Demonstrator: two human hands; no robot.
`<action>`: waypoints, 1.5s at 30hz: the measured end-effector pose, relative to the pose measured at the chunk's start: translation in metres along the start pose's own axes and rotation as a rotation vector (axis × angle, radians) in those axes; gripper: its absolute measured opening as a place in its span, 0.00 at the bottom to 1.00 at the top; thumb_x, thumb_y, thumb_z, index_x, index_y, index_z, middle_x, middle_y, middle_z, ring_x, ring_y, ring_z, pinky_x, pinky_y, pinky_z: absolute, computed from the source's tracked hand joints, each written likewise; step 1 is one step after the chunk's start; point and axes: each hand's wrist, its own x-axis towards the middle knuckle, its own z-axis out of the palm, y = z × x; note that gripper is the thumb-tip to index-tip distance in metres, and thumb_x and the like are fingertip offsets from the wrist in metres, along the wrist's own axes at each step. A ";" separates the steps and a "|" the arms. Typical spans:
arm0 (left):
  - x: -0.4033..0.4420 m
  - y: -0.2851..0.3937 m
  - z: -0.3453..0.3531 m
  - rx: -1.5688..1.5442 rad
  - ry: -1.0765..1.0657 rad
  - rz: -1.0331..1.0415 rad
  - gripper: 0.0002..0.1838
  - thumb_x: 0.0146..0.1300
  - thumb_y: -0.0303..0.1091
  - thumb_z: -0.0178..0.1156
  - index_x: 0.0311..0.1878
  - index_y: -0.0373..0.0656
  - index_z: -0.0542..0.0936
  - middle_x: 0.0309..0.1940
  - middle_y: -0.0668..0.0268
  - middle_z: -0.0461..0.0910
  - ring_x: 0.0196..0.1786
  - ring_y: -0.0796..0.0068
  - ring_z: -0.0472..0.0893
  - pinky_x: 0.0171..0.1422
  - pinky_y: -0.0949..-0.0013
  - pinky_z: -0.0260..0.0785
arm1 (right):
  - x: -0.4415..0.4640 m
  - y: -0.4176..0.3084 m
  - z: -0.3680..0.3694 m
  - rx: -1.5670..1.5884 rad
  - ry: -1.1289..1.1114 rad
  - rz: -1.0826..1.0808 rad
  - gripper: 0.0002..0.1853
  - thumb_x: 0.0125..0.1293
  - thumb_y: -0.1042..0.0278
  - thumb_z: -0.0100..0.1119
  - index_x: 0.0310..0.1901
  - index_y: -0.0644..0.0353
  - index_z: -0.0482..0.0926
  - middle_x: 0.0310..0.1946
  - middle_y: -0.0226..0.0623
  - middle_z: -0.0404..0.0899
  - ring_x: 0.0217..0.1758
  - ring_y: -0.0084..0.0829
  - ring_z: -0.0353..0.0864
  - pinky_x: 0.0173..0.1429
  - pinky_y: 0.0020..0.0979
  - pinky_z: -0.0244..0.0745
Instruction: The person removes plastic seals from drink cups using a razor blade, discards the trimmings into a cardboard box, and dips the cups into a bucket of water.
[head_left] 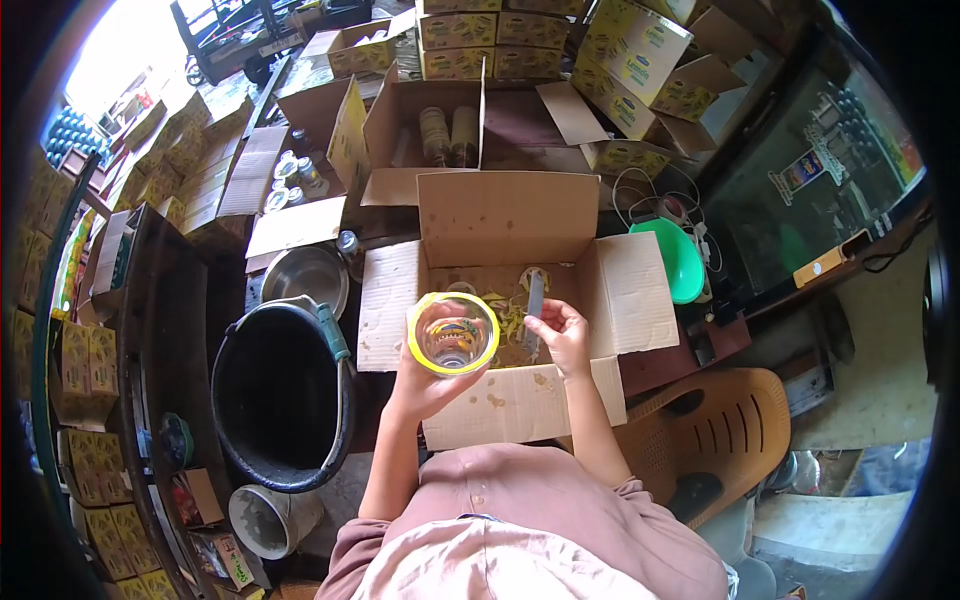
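Here, the two hands are apart, each closed on something of its own, near the middle of the frame. The left hand (432, 387) grips a clear container (453, 335) with a bright yellow rim, its round end turned toward the camera and coloured print showing through it. Just to the right, the right hand (563, 338) pinches a narrow grey strip-like tool (536, 302) between thumb and fingers, roughly upright and apart from the container.

Both hands are over the near part of an open cardboard box (510, 215), its flaps spread outward; yellow scraps (505, 318) lie inside. At left of centre stands a large black bucket (280, 400), with a metal bowl (307, 282) just above it and a smaller pale bucket (268, 522) below. A green bowl (672, 262) sits right of the box, near white cables (640, 178). An orange-brown chair (725, 430) is at lower right. Yellow printed cartons (493, 38) are stacked at the top of the frame.
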 end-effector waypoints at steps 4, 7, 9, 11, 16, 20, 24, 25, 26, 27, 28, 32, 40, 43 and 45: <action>-0.002 -0.014 0.003 0.058 0.056 0.072 0.44 0.44 0.25 0.70 0.61 0.41 0.53 0.50 0.59 0.65 0.52 0.70 0.72 0.51 0.69 0.70 | -0.008 -0.026 0.013 -0.031 0.097 -0.177 0.12 0.52 0.81 0.63 0.40 0.65 0.76 0.29 0.32 0.79 0.30 0.15 0.77 0.33 0.17 0.72; 0.000 -0.003 0.005 0.114 0.071 0.107 0.44 0.47 0.26 0.68 0.63 0.41 0.51 0.52 0.58 0.63 0.54 0.69 0.70 0.54 0.68 0.68 | -0.019 -0.061 0.030 -0.132 0.119 -0.376 0.09 0.53 0.80 0.62 0.37 0.66 0.77 0.31 0.33 0.79 0.29 0.17 0.76 0.33 0.18 0.72; -0.002 -0.006 0.006 0.048 0.091 0.076 0.42 0.50 0.25 0.65 0.65 0.40 0.49 0.54 0.58 0.61 0.55 0.69 0.69 0.57 0.67 0.65 | -0.028 -0.071 0.037 -0.149 0.075 -0.422 0.08 0.52 0.80 0.63 0.36 0.66 0.78 0.32 0.35 0.78 0.29 0.19 0.76 0.33 0.19 0.72; -0.002 -0.010 0.008 0.045 0.137 0.065 0.41 0.50 0.23 0.63 0.64 0.40 0.50 0.54 0.57 0.61 0.55 0.69 0.69 0.57 0.68 0.65 | -0.038 -0.088 0.051 -0.308 0.068 -0.640 0.09 0.50 0.80 0.64 0.36 0.64 0.79 0.33 0.39 0.78 0.29 0.22 0.77 0.33 0.21 0.74; 0.001 0.000 0.012 0.092 0.208 0.060 0.39 0.50 0.22 0.63 0.63 0.38 0.52 0.54 0.58 0.62 0.55 0.69 0.68 0.57 0.68 0.64 | -0.048 -0.094 0.074 -0.294 0.076 -0.769 0.11 0.48 0.82 0.64 0.35 0.62 0.79 0.33 0.38 0.78 0.26 0.24 0.77 0.32 0.21 0.75; -0.001 0.001 0.014 0.038 0.234 0.081 0.39 0.49 0.23 0.64 0.62 0.36 0.54 0.53 0.57 0.63 0.55 0.66 0.69 0.57 0.66 0.64 | -0.048 -0.092 0.078 -0.343 0.080 -0.818 0.12 0.47 0.84 0.64 0.35 0.63 0.79 0.30 0.36 0.77 0.26 0.22 0.76 0.29 0.20 0.72; -0.005 -0.002 0.016 0.273 0.253 0.110 0.40 0.47 0.26 0.67 0.61 0.35 0.54 0.52 0.55 0.63 0.54 0.62 0.69 0.58 0.63 0.61 | -0.053 -0.096 0.080 -0.411 0.121 -0.853 0.13 0.46 0.84 0.64 0.36 0.63 0.80 0.24 0.33 0.75 0.24 0.20 0.75 0.28 0.19 0.71; -0.006 -0.003 0.016 0.311 0.243 0.111 0.40 0.47 0.26 0.67 0.61 0.35 0.54 0.52 0.54 0.63 0.54 0.62 0.69 0.58 0.63 0.61 | -0.053 -0.097 0.080 -0.414 0.131 -0.855 0.14 0.46 0.84 0.64 0.37 0.62 0.81 0.23 0.33 0.75 0.23 0.20 0.76 0.28 0.18 0.73; -0.007 -0.003 0.015 0.349 0.234 0.111 0.40 0.47 0.26 0.67 0.61 0.35 0.54 0.53 0.54 0.63 0.54 0.62 0.70 0.58 0.63 0.61 | -0.053 -0.097 0.080 -0.408 0.128 -0.854 0.14 0.45 0.84 0.64 0.37 0.62 0.81 0.22 0.32 0.75 0.23 0.20 0.76 0.28 0.19 0.73; -0.008 -0.004 0.015 0.387 0.223 0.112 0.40 0.47 0.27 0.67 0.61 0.35 0.54 0.53 0.54 0.63 0.53 0.61 0.70 0.58 0.63 0.61 | -0.053 -0.098 0.080 -0.403 0.126 -0.853 0.14 0.45 0.84 0.64 0.37 0.62 0.81 0.22 0.32 0.75 0.23 0.20 0.76 0.28 0.19 0.73; -0.008 -0.005 0.016 0.384 0.228 0.118 0.40 0.47 0.27 0.67 0.61 0.35 0.55 0.52 0.54 0.63 0.53 0.61 0.70 0.58 0.63 0.61 | -0.053 -0.098 0.080 -0.399 0.123 -0.852 0.15 0.45 0.84 0.64 0.38 0.62 0.81 0.22 0.32 0.75 0.22 0.21 0.75 0.28 0.19 0.73; -0.011 -0.006 0.017 0.342 0.234 0.121 0.39 0.46 0.27 0.67 0.60 0.35 0.56 0.52 0.54 0.63 0.53 0.60 0.69 0.57 0.62 0.61 | -0.052 -0.098 0.077 -0.418 0.131 -0.877 0.15 0.44 0.84 0.64 0.37 0.61 0.81 0.22 0.32 0.75 0.22 0.21 0.75 0.28 0.19 0.73; -0.015 0.002 0.015 0.393 0.129 0.113 0.40 0.46 0.26 0.67 0.60 0.35 0.55 0.53 0.54 0.62 0.53 0.60 0.70 0.56 0.64 0.64 | -0.046 -0.101 0.069 -0.307 0.034 -0.792 0.14 0.44 0.85 0.64 0.36 0.62 0.81 0.23 0.33 0.75 0.23 0.21 0.76 0.28 0.19 0.71; -0.014 0.002 0.014 0.343 0.159 0.116 0.40 0.46 0.26 0.67 0.61 0.35 0.54 0.53 0.54 0.62 0.53 0.61 0.71 0.55 0.64 0.65 | -0.050 -0.102 0.067 -0.334 0.041 -0.808 0.13 0.45 0.85 0.64 0.35 0.63 0.80 0.23 0.33 0.76 0.23 0.21 0.76 0.29 0.20 0.71; -0.013 0.005 0.015 0.317 0.162 0.113 0.41 0.47 0.25 0.66 0.61 0.35 0.53 0.52 0.54 0.62 0.53 0.62 0.71 0.55 0.65 0.65 | -0.054 -0.102 0.066 -0.358 0.051 -0.807 0.13 0.45 0.85 0.64 0.35 0.63 0.80 0.23 0.33 0.76 0.23 0.21 0.76 0.28 0.19 0.71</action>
